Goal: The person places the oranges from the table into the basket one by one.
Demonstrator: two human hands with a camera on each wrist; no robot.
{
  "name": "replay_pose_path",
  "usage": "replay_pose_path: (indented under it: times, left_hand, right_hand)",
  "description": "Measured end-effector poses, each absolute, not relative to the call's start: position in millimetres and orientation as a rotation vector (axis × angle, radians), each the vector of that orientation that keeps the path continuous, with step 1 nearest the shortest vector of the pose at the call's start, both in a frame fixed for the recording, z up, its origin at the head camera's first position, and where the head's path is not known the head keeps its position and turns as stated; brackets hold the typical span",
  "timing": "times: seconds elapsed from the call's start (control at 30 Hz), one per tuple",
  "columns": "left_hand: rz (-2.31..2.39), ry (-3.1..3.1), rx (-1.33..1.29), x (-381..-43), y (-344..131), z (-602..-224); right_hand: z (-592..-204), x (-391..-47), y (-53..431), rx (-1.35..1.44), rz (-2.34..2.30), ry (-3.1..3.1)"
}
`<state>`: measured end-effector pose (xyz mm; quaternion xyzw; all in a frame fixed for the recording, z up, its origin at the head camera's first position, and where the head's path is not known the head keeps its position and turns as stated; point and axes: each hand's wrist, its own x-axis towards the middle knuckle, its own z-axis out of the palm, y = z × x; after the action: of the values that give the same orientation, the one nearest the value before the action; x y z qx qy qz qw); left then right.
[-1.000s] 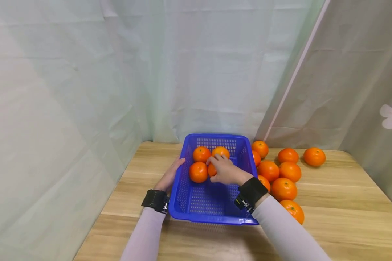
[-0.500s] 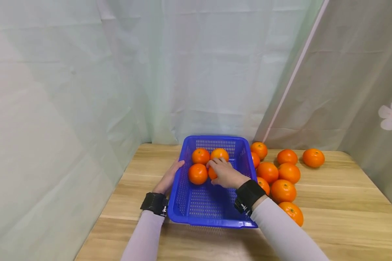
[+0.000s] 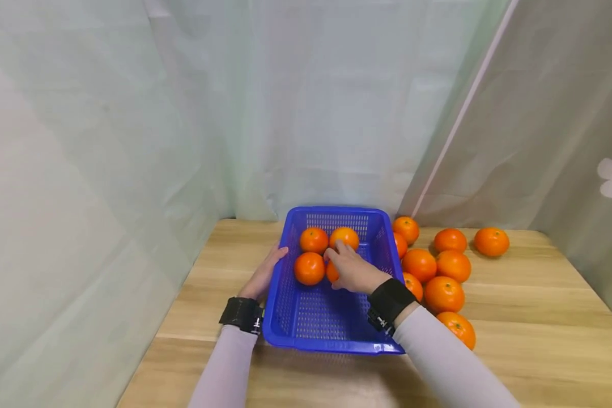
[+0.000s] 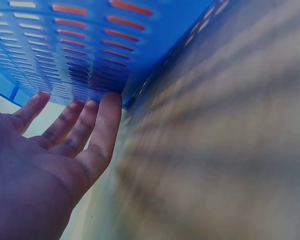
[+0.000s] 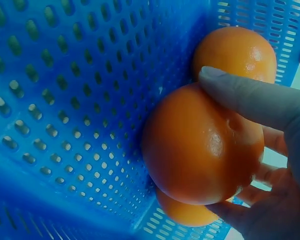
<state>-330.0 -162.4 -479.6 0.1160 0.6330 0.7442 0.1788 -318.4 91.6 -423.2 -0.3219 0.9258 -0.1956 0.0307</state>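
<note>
A blue plastic basket (image 3: 336, 344) with slotted walls stands on the table. My left hand (image 3: 262, 276) rests against its outer left side; in the left wrist view the extended fingers (image 4: 106, 120) touch the slotted wall. Inside the basket, my right hand (image 3: 356, 271) holds an orange (image 5: 197, 145), the thumb over its top and the other fingers around its far side. Beside that fruit sit further oranges: one at the back left (image 3: 314, 241), one at the front left (image 3: 309, 268) and one behind the hand (image 3: 344, 238). The held orange is partly hidden in the head view.
Several loose oranges (image 3: 445, 293) lie on the wooden table (image 3: 530, 317) to the right of the basket, some close against its wall. One orange (image 3: 491, 242) lies apart at the back right. A pale curtain (image 3: 326, 113) hangs behind the table.
The head view shifts slightly up and down. Both hands, the basket and the oranges keep nearly the same places, with the right hand on the same orange throughout.
</note>
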Motion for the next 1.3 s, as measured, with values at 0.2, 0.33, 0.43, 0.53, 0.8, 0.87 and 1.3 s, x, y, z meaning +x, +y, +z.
replay_pose_path:
  times: [0.2,0.33,0.43,0.53,0.8,0.87,1.3]
  left_hand:
    - [2.092,1.772,0.371,-326.4,-155.9,-474.7]
    - [2.084,1.752,0.4,-322.3,-153.9,-471.6]
    - [2.087,1.752,0.4,-320.3,-153.9,-471.2]
    - [2.081,1.763,0.386,-318.4,-154.4,-471.5]
    - [2.096,1.752,0.362,-321.2,-154.9,-467.7]
    - [2.099,1.752,0.364,-323.2,-155.0,-464.8]
    - [2.056,1.806,0.334,-322.4,-158.4,-459.7]
  right_hand:
    - [-423.9,-318.2,97.6,-1.07,-0.532,2.918]
    - [-427.1,-319.5,98.6,-1.081,-0.541,2.916]
    - [-428.5,-320.4,98.4,-1.07,-0.563,2.901]
    - [-428.5,-320.3,98.7,-1.061,-0.607,2.872]
    - [-423.3,-324.1,98.1,-1.047,-0.52,2.895]
    - [-420.6,-325.5,97.7,-1.038,-0.521,2.889]
    - [-405.8,-324.0,101.4,-0.968,-0.566,2.815]
